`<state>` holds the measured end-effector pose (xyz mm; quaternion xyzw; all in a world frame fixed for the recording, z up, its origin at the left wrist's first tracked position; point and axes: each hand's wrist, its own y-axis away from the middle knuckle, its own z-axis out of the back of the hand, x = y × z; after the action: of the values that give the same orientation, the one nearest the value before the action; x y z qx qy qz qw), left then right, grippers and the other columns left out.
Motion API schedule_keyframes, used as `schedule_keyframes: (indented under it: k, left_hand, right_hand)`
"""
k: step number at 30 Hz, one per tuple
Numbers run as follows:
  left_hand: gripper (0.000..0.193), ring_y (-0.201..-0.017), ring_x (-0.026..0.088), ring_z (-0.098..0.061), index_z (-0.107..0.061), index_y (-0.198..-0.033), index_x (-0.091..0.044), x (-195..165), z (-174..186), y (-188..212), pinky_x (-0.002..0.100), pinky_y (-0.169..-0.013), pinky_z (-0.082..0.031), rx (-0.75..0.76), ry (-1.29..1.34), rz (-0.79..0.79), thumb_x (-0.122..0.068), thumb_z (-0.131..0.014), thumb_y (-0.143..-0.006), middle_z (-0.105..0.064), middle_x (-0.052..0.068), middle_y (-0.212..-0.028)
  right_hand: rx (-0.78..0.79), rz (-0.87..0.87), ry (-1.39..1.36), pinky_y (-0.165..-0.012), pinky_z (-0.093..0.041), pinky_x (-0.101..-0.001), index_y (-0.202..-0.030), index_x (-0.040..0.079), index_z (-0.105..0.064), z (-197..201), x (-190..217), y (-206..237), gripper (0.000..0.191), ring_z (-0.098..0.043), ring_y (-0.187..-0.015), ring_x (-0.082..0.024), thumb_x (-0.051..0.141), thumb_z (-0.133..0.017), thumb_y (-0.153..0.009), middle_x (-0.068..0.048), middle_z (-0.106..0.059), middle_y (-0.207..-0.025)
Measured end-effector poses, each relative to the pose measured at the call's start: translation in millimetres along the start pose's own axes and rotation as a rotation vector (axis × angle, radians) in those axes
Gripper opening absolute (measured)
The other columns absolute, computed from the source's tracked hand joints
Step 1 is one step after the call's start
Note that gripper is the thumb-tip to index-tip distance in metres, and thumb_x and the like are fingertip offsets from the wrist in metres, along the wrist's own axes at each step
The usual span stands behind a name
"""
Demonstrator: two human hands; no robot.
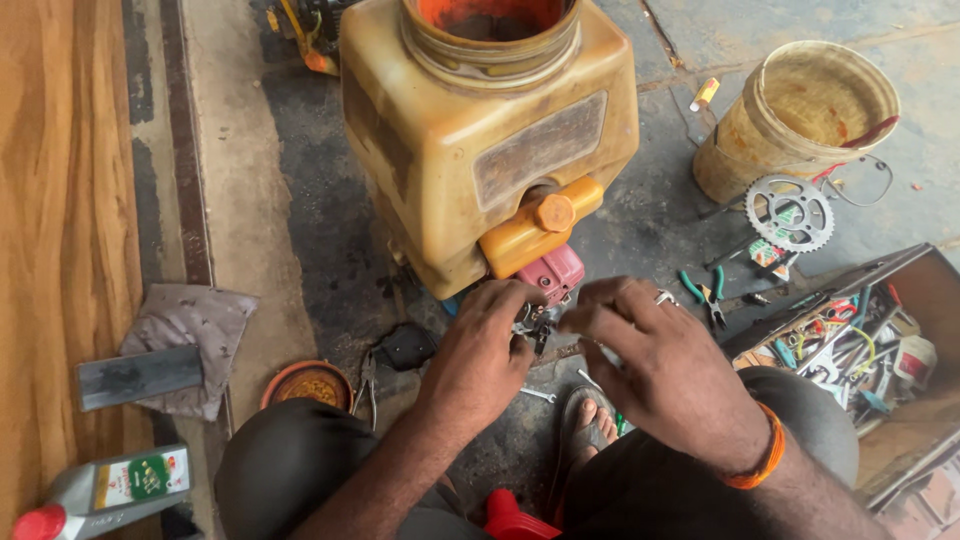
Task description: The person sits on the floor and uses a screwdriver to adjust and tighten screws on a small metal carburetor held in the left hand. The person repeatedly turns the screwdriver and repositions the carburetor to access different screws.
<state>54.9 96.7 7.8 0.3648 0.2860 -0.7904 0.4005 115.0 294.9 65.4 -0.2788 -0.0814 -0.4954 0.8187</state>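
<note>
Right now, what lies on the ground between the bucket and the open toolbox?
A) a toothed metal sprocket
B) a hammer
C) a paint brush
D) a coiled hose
A: a round toothed sprocket with cut-outs lies flat on the ground just below the yellowish bucket and above the toolbox.

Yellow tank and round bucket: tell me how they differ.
The yellow tank is boxy with a narrow round neck; the bucket is round and wide open. The tank stands right in front of both hands, with an orange cap low on its front; the bucket sits apart, beside a sprocket. Both are grimy, yellowish plastic with orange staining inside.
</note>
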Motion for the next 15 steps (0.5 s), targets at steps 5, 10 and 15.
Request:
schedule_keyframes:
  k: [5,10,15]
  left_hand:
    - [0.050,-0.119,0.030,-0.062,-0.058,-0.123,-0.004,1.0,-5.2,-2.3,0.040,-0.099,-0.054,0.075,0.019,0.071,0.006,-0.073,-0.076,-0.060,0.015,-0.124]
    - [0.047,-0.119,0.031,-0.062,-0.060,-0.119,-0.003,0.6,-1.4,-0.9,0.043,-0.100,-0.052,0.053,-0.003,0.062,0.008,-0.073,-0.076,-0.062,0.015,-0.121]
    - [0.050,-0.120,0.032,-0.061,-0.059,-0.123,-0.003,-1.0,-0.6,0.3,0.043,-0.101,-0.052,0.037,0.002,0.017,0.010,-0.072,-0.076,-0.061,0.016,-0.122]
  right_hand:
    - [0.109,-0.307,0.144,-0.078,-0.052,-0.0439,-0.131,0.006,-0.062,-4.2,3.3,-2.2,0.063,-0.070,-0.097,-0.027,0.042,-0.080,-0.083,-0.006,-0.065,-0.107]
    - [0.129,-0.206,0.066,-0.079,-0.055,-0.0388,-0.111,0.015,-0.067,-0.2,0.4,-4.0,0.020,-0.070,-0.095,-0.028,0.026,-0.069,-0.093,-0.008,-0.067,-0.106]
    - [-0.038,-0.095,0.032,-0.076,-0.052,-0.0415,-0.116,0.005,-0.065,-3.6,3.9,-3.3,0.040,-0.067,-0.093,-0.033,0.031,-0.074,-0.086,-0.012,-0.065,-0.106]
